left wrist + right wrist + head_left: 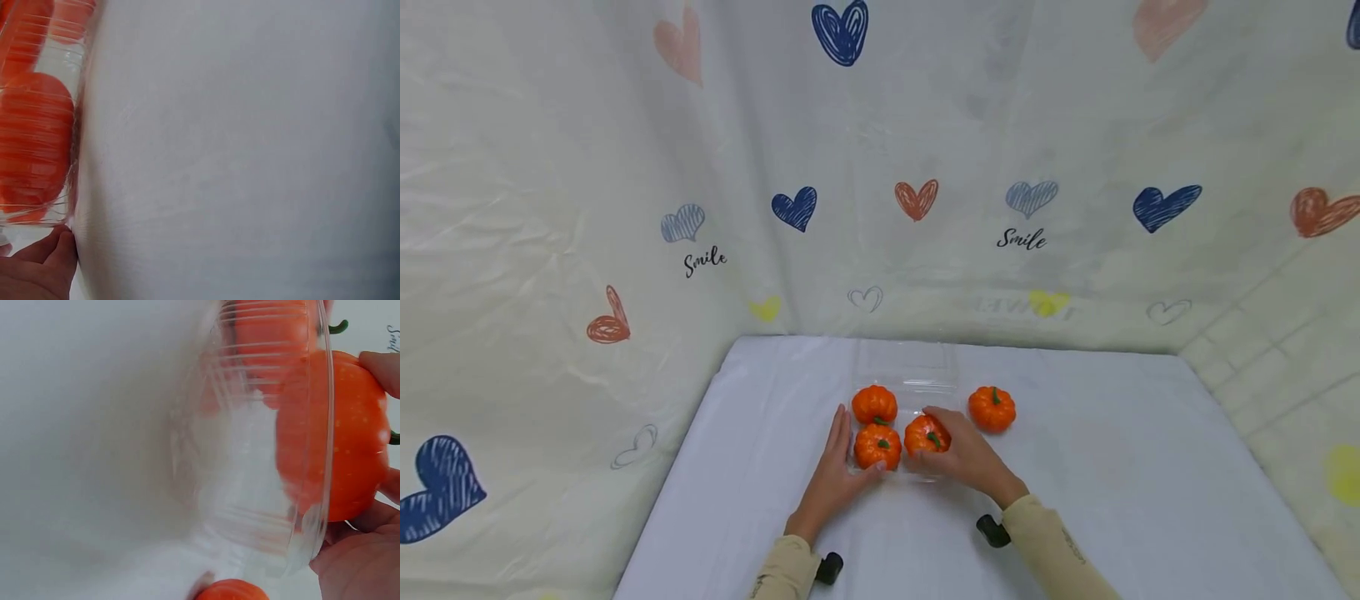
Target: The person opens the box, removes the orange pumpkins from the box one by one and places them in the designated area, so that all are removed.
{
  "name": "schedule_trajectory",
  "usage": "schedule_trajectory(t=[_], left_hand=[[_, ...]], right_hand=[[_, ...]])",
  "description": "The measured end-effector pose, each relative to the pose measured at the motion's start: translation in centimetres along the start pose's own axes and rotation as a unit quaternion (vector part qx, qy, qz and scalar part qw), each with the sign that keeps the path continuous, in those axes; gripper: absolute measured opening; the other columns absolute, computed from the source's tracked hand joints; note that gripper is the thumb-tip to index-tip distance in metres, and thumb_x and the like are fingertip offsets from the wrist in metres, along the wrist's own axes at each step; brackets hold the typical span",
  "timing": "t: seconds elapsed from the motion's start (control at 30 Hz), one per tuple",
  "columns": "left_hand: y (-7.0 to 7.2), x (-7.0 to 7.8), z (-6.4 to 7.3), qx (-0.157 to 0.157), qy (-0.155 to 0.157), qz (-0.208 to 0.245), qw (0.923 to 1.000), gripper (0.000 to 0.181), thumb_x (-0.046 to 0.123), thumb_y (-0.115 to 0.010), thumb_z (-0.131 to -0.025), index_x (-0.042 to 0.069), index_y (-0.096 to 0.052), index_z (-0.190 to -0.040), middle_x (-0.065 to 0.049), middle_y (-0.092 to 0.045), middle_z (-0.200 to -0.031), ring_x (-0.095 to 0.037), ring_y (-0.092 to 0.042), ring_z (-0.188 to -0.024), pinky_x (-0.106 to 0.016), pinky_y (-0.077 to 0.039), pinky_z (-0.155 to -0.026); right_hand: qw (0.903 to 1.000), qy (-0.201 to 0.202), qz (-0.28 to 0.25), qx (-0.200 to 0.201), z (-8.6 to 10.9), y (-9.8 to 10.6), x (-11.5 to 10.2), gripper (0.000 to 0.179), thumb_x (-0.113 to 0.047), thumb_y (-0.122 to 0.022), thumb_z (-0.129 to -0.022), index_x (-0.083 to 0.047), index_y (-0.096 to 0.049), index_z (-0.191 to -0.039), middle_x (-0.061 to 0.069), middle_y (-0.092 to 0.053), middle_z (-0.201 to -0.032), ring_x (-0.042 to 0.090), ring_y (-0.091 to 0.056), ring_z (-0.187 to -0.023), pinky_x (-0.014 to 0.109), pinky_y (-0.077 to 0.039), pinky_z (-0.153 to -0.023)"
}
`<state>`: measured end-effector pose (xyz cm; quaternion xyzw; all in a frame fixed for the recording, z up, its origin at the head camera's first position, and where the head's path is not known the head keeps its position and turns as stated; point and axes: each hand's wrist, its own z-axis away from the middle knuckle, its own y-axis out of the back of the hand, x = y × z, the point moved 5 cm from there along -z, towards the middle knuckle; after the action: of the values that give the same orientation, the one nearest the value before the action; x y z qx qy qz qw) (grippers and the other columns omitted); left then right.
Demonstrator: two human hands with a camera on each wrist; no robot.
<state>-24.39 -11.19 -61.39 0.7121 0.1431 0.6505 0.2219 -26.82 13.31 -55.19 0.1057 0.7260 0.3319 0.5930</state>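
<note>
A clear plastic clamshell box [928, 478] lies on the table with its lid laid back. Inside its left half sit two small orange pumpkins, a rear pumpkin [874, 403] and a front pumpkin [877, 447], both with green stems. My left hand [841, 467] rests along the box's left side, fingers straight, its thumb at the front edge. My right hand [966, 454] grips a third pumpkin [340, 437] between thumb and fingers over the box's right half. In the right wrist view this pumpkin is at the rim, partly above it, with open space under it.
Another orange pumpkin [992, 409] lies on the table right of the box. The clear lid [904, 362] extends toward the back edge. A white cloth [1120, 475] covers the table, and a heart-printed curtain [962, 150] hangs behind it.
</note>
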Motion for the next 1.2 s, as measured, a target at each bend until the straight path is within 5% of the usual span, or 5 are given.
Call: schedule_trajectory(t=[0.2,0.43,0.77,1.2], left_hand=[[0.2,-0.1,-0.3,0.002,-0.001,-0.014,0.9999,0.120,0.068,-0.076,-0.089,0.010,-0.012,-0.173,0.003,-0.001,-0.180,-0.026,-0.022,-0.162,-0.053,-0.029,-0.125],[0.2,0.1,-0.2,0.002,-0.009,-0.010,0.9999,0.120,0.067,-0.076,-0.090,0.010,-0.012,-0.173,0.002,0.000,-0.180,-0.027,-0.024,-0.161,-0.051,-0.030,-0.124],[0.1,0.0,-0.2,0.001,-0.011,0.000,0.9999,0.119,0.065,-0.078,-0.090,0.008,-0.013,-0.172,0.002,0.000,-0.180,-0.028,-0.028,-0.160,-0.048,-0.030,-0.124],[-0.1,0.0,-0.2,0.003,-0.006,0.019,0.9998,0.118,0.060,-0.081,-0.089,0.008,-0.015,-0.172,0.000,-0.002,-0.180,-0.031,-0.032,-0.158,-0.047,-0.034,-0.122]], right_hand=[[0.9987,-0.022,0.009,0.046,0.4,1.2,0.5,0.080,-0.047,-0.086,-0.090,-0.008,-0.056,-0.153,0.009,-0.060,-0.144,0.029,-0.059,-0.125,0.054,-0.057,-0.102],[0.9960,-0.025,0.004,0.085,1.3,3.0,1.2,0.076,-0.040,-0.087,-0.091,-0.005,-0.054,-0.151,0.014,-0.061,-0.142,0.032,-0.061,-0.120,0.055,-0.057,-0.100],[0.9925,-0.049,0.017,0.111,2.8,5.2,2.8,0.076,-0.045,-0.086,-0.091,-0.006,-0.055,-0.148,0.015,-0.068,-0.130,0.030,-0.063,-0.109,0.045,-0.059,-0.089],[0.9881,-0.049,0.051,0.137,4.9,7.2,6.1,0.079,-0.041,-0.083,-0.095,0.003,-0.049,-0.151,0.027,-0.055,-0.148,0.044,-0.056,-0.127,0.064,-0.053,-0.104]])
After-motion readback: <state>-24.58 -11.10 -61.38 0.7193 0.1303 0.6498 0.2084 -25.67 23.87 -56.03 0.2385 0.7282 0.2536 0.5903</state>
